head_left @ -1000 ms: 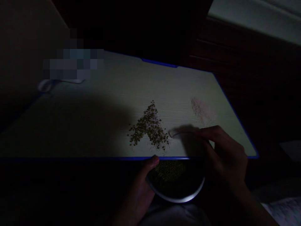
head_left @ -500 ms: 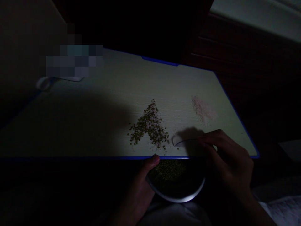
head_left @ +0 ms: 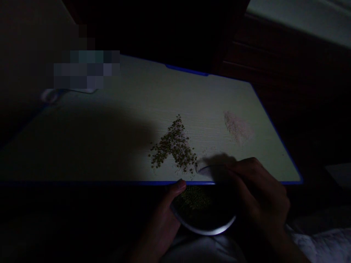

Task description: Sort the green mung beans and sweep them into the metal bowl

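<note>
My right hand (head_left: 260, 193) pinches the thin handle of a spoon (head_left: 206, 168) low over the board. The spoon's head reaches the right edge of a spread of small green beans (head_left: 178, 144), mixed with paler grains. My left hand (head_left: 167, 215) is wrapped round the left side of a bowl (head_left: 216, 231), with the thumb near the board's front edge. The bowl sits just below that edge, and green beans (head_left: 196, 197) lie inside it. Much of the bowl is in deep shadow.
The pale board (head_left: 131, 87) has a blue rim. A heap of pinkish-white grains (head_left: 237, 128) lies toward its right end. At the far left is a pixelated object (head_left: 85, 73) beside a whitish loop (head_left: 49, 95). The surroundings are very dark.
My right hand has moved slightly left, bringing the spoon's head closer to the green beans. My left hand and the bowl have hardly moved.
</note>
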The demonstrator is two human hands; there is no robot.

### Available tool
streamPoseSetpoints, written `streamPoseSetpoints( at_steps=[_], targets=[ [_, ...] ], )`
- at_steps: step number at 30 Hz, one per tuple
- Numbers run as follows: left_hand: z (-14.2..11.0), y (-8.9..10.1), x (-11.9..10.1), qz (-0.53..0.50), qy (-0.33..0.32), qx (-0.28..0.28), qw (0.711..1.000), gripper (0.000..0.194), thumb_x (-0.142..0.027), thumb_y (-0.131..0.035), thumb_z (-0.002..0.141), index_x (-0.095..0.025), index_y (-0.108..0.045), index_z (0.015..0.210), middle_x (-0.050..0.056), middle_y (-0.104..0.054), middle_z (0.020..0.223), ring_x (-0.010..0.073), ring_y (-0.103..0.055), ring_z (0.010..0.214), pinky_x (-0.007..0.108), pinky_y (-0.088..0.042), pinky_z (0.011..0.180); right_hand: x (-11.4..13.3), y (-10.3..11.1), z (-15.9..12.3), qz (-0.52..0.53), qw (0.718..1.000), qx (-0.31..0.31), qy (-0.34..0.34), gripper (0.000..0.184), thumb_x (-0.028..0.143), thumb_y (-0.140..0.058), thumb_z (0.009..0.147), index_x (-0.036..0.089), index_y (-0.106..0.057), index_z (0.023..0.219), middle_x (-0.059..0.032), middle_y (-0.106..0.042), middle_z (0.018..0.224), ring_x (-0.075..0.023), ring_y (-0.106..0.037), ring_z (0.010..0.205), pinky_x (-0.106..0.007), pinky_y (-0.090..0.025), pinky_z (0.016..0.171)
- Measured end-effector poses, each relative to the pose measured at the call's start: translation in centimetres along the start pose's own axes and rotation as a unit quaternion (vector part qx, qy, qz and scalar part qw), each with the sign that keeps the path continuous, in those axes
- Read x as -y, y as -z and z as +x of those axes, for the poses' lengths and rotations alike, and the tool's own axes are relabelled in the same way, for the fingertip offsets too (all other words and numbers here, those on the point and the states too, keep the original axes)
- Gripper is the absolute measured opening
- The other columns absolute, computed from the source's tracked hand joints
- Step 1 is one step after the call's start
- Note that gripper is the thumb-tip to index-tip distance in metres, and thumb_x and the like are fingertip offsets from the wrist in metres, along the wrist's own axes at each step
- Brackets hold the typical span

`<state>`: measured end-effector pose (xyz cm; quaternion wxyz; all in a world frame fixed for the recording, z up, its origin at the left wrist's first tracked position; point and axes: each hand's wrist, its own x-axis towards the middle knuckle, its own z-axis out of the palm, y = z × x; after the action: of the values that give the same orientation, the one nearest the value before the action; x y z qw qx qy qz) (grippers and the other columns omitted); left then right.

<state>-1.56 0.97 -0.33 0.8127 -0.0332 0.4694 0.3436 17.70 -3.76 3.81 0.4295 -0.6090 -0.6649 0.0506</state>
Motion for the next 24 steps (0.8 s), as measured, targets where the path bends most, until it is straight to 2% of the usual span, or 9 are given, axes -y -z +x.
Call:
streamPoseSetpoints(
  at_steps=[5,11,14,17,19,21,24],
  targets=[
    [-0.1,0.2,0.1,0.0,-0.001,0.009,1.0,0.046,-0.016,-0.085,0.078,-0.013,-0.076,0.123,0.01,-0.088,0.102,0.0343,-0.078,0.114,0.045,-0.059,0.105,-1.2,-0.4,1.2,-0.097,0.994,-0.038,-0.035,0.016,0.016,-0.064,0.1,0.024,-0.075,0.107,-0.0024,-0.078,0.097,-0.0182,-0.072,0.084,-0.034,-0.055,0.073],
    [0.2,0.7,0.2,-0.004,-0.009,0.015,1.0,0.064,-0.016,-0.084,0.081,-0.02,-0.067,0.142,0.008,-0.087,0.111,0.0306,-0.078,0.115,0.043,-0.058,0.107,-4.2,1.3,2.3,-0.144,0.98,-0.107,-0.09,0.014,0.026,-0.067,0.098,0.025,-0.078,0.107,-0.0047,-0.08,0.101,-0.023,-0.074,0.089,-0.037,-0.056,0.077],
    [0.4,0.7,0.1,-0.007,-0.005,0.021,1.0,0.062,-0.016,-0.084,0.081,-0.02,-0.068,0.14,0.007,-0.087,0.109,0.031,-0.078,0.115,0.044,-0.057,0.108,-3.3,1.7,2.3,-0.134,0.981,-0.107,-0.092,0.013,0.025,-0.068,0.098,0.026,-0.078,0.106,-0.0033,-0.08,0.1,-0.0212,-0.074,0.088,-0.035,-0.056,0.077],
    [0.3,0.5,0.0,-0.008,0.019,-0.002,1.0,0.053,-0.016,-0.082,0.082,-0.017,-0.072,0.133,0.009,-0.088,0.102,0.0322,-0.08,0.108,0.046,-0.059,0.105,-1.1,0.8,1.9,-0.113,0.991,-0.044,-0.048,0.016,0.018,-0.065,0.098,0.025,-0.076,0.108,-0.002,-0.08,0.096,-0.0177,-0.074,0.081,-0.031,-0.056,0.072],
    [0.1,0.4,-0.1,-0.003,0.036,-0.022,0.999,0.048,-0.017,-0.08,0.083,-0.013,-0.073,0.13,0.011,-0.088,0.099,0.0324,-0.081,0.104,0.046,-0.059,0.104,0.1,-0.2,2.0,-0.095,0.995,-0.009,-0.008,0.021,0.012,-0.06,0.099,0.022,-0.074,0.111,-0.0034,-0.08,0.096,-0.0167,-0.075,0.084,-0.029,-0.057,0.071],
    [0.0,0.4,-0.1,-0.003,0.037,-0.021,0.999,0.049,-0.017,-0.079,0.085,-0.012,-0.071,0.133,0.011,-0.088,0.1,0.0324,-0.081,0.104,0.046,-0.059,0.104,0.6,-1.2,2.4,-0.089,0.996,-0.008,0.011,0.022,0.009,-0.058,0.099,0.02,-0.073,0.111,-0.005,-0.079,0.094,-0.0164,-0.074,0.084,-0.029,-0.057,0.071],
    [-0.1,0.6,-0.1,-0.001,0.04,-0.015,0.999,0.058,-0.018,-0.079,0.086,-0.012,-0.066,0.142,0.011,-0.088,0.099,0.0335,-0.081,0.105,0.046,-0.061,0.102,-0.2,-2.0,3.7,-0.092,0.995,-0.027,0.001,0.019,0.012,-0.06,0.098,0.019,-0.075,0.106,-0.005,-0.077,0.088,-0.0164,-0.072,0.081,-0.03,-0.056,0.071]
  ],
)
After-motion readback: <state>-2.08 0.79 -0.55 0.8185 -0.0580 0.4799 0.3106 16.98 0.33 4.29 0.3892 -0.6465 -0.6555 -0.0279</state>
